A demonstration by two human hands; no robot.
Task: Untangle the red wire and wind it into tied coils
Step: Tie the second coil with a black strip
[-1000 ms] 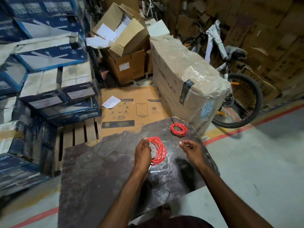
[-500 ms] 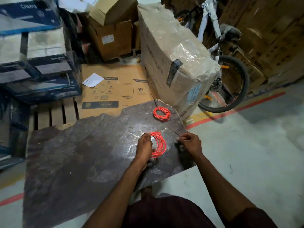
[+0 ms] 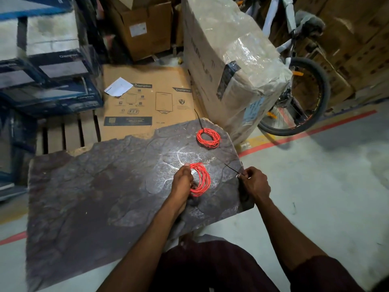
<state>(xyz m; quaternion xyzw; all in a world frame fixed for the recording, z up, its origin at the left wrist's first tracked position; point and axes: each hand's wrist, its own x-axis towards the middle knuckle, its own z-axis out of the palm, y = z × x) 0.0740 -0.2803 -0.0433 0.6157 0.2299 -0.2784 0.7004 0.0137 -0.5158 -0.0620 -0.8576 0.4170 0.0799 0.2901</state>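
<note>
My left hand (image 3: 182,182) grips a coil of red wire (image 3: 202,179) and holds it on edge over the dark stone slab (image 3: 101,186). My right hand (image 3: 254,182) is at the slab's right edge and pinches a thin black tie (image 3: 231,169) that points up and left toward the coil. A second red coil (image 3: 208,137) lies flat near the slab's far right corner, with a black tie sticking out of it toward the back.
A large wrapped carton (image 3: 229,60) stands just behind the slab, with a bicycle (image 3: 299,89) to its right. A flat cardboard box (image 3: 147,102) lies on a wooden pallet (image 3: 67,129). Blue boxes (image 3: 46,66) are stacked at the left. Grey floor lies to the right.
My view has tilted down. My left hand has kept hold of the coil while my right hand, empty a second ago, has taken hold of a black tie at the slab's right edge.
</note>
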